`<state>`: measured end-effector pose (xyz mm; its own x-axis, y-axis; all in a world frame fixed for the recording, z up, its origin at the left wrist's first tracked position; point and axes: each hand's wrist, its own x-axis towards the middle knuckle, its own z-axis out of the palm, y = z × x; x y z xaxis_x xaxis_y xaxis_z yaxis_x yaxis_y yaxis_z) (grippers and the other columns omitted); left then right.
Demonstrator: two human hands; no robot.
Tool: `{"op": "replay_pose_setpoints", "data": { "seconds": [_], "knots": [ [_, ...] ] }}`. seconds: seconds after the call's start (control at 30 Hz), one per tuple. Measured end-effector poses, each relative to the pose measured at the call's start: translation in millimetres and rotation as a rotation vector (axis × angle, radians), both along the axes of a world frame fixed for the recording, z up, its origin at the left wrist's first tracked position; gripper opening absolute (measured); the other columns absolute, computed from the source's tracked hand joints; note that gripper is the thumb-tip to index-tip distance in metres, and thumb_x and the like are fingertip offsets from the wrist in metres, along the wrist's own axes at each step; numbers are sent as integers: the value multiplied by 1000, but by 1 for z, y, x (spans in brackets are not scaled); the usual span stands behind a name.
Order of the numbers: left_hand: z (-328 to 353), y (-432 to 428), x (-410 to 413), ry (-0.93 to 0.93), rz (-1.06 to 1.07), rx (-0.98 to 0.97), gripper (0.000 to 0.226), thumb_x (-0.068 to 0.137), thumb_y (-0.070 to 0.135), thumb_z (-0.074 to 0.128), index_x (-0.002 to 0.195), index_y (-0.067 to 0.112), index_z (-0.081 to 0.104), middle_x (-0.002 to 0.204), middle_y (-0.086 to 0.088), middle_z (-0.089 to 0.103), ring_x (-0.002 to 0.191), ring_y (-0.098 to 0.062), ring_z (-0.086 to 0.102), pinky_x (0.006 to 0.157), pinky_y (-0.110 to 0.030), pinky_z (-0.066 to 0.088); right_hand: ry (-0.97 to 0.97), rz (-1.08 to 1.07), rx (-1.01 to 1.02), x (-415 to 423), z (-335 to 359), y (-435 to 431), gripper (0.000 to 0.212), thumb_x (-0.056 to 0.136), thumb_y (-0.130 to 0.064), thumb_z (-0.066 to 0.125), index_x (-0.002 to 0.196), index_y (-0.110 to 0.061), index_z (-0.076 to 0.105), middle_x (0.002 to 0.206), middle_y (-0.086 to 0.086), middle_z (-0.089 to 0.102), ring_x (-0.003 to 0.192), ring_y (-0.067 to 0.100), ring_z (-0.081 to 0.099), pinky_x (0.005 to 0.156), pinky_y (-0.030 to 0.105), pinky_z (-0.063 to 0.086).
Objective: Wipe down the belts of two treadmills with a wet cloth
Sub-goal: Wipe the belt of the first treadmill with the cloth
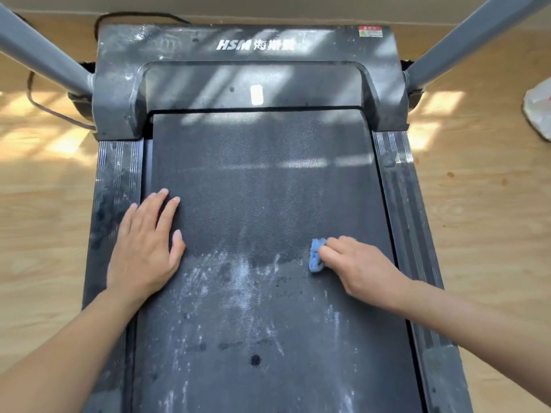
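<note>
Two bare hands are down on the treadmill belt (262, 180). The right hand (362, 268) has its fingers curled round a small blue cloth (316, 255), bunched up and pressed against the belt on the right half, only its left edge showing past the fingertips. The left hand (146, 248) lies flat with fingers straight and spread a little, palm on the belt's left edge, holding nothing; its outer fingers reach over the ribbed left side rail (114, 186). Between and below the hands the belt carries pale dusty streaks and a few dark spots, while the part above the hands looks darker and more even. Beyond the belt sits the dusty motor cover (247, 46) printed with "HSM" and characters too blurred to read, a small warning sticker (370, 31) at its right corner. Grey uprights (41, 52) rise at both sides. The treadmill stands on a light wooden floor (44, 204), a black cable (53, 110) trailing on the left and a white plastic bag (539, 108) at the right edge.
</note>
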<state>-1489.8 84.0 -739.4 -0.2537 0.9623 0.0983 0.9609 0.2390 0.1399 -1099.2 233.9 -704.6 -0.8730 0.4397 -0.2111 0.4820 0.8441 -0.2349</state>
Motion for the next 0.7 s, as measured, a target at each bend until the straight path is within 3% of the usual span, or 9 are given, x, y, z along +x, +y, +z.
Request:
{"op": "replay_pose_setpoints", "data": {
  "seconds": [0.07,0.13,0.27,0.33,0.4,0.57,0.63,0.7],
  "knots": [
    [-4,1,-1,6,-3,-4,63,102,34,40,158,6,42,168,-15,36,154,-36,37,130,-55,23,51,16,0,-30,1,20,26,99,-14,57,94,-28,36,94,-8,43,82,21,47,57,38,46],
    [-5,-3,-1,12,-4,-8,63,103,34,39,159,6,42,168,-15,36,154,-35,37,130,-54,22,150,-163,-33,-72,3,64,20,103,-25,54,91,-29,37,95,-9,49,87,24,51,67,42,49],
    [-3,-3,0,24,-4,-20,63,102,35,39,158,5,43,168,-15,36,154,-35,37,130,-55,23,207,-406,-54,-164,5,154,10,97,-20,54,91,-18,47,99,-4,61,90,26,58,74,40,49],
    [-2,-2,1,24,-2,-33,64,101,35,40,158,6,44,169,-14,35,155,-34,37,130,-55,23,182,-366,-43,-191,5,156,10,97,-16,54,91,-19,46,97,-3,58,91,28,58,71,38,44],
    [0,-2,1,34,-8,-38,64,101,35,40,158,7,44,169,-14,35,155,-34,37,130,-55,23,212,-279,-39,-197,2,129,8,95,-16,55,98,-23,52,100,-2,60,95,29,60,74,41,47],
    [0,-2,-1,31,-7,-49,64,102,36,39,158,7,44,169,-13,35,156,-33,36,130,-54,24,188,65,-204,-129,-7,8,35,87,-1,59,102,-28,42,100,-2,52,87,25,50,61,39,47],
    [-1,-4,-1,25,-6,-34,64,102,36,38,158,6,45,169,-13,36,155,-34,37,129,-55,24,147,152,-257,-104,-3,18,34,90,-3,59,103,-32,47,101,-8,52,91,20,51,66,39,51],
    [0,-2,-2,31,-9,-24,64,102,36,37,158,5,45,169,-14,36,154,-35,38,129,-55,25,167,80,-221,-104,5,77,28,92,-7,59,105,-32,60,105,-12,61,98,18,58,78,35,50]
  ]
}}
